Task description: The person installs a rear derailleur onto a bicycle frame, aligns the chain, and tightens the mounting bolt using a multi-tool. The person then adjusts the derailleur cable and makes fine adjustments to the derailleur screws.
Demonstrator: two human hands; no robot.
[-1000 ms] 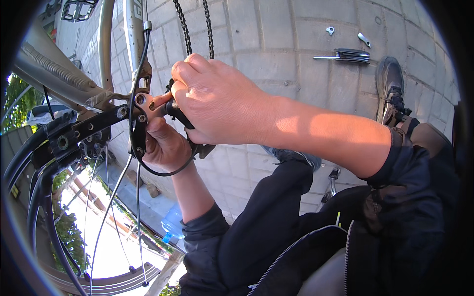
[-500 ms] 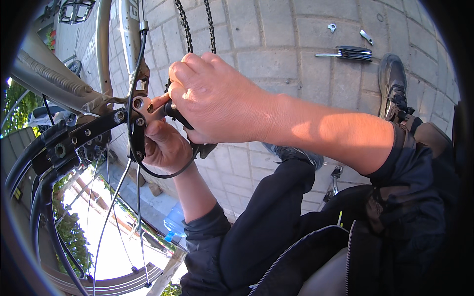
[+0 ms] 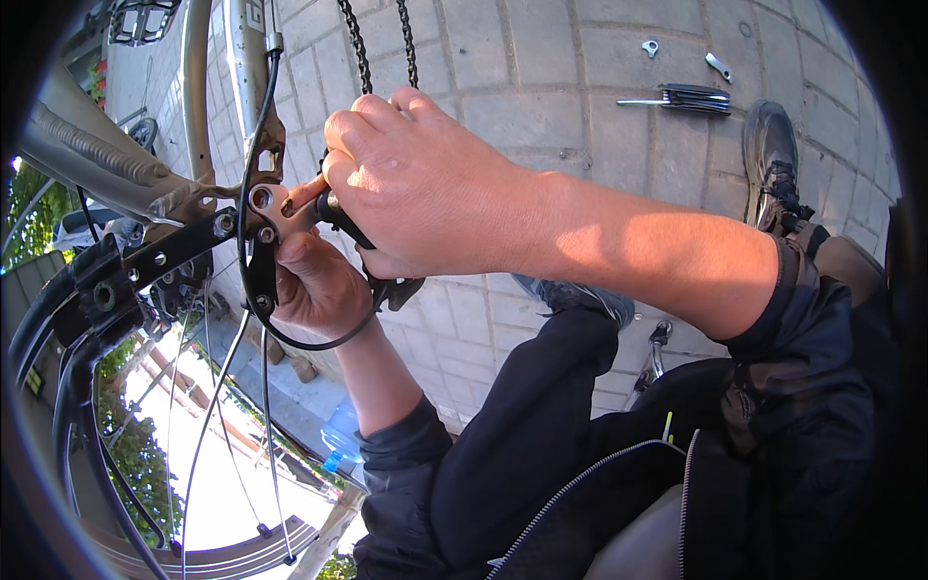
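A bicycle's silver frame [image 3: 146, 167] is beside me, with a black bracket [image 3: 161, 253] and a silver metal hanger plate [image 3: 269, 200] bolted at its rear end. My right hand [image 3: 418, 191] is closed on a black part at that end, probably the rear derailleur, which is mostly hidden behind my fingers. My left hand [image 3: 324, 284] grips the same assembly from below, its thumb pressed beneath the hanger plate. A black cable [image 3: 244, 242] loops down around my left hand. Two runs of chain [image 3: 409, 48] extend up beyond my right hand.
On the paving [image 3: 517, 48] at upper right lie a folded multi-tool [image 3: 696, 99], a small silver piece [image 3: 651, 47] and a short lever [image 3: 717, 66]. A silver part [image 3: 653, 362] lies by my leg. The spoked wheel rim [image 3: 230, 545] and a blue water jug [image 3: 341, 432] are at lower left.
Both hands and the bicycle end appear slightly higher and farther left in the picture, my right hand a little more so. Both grips look the same.
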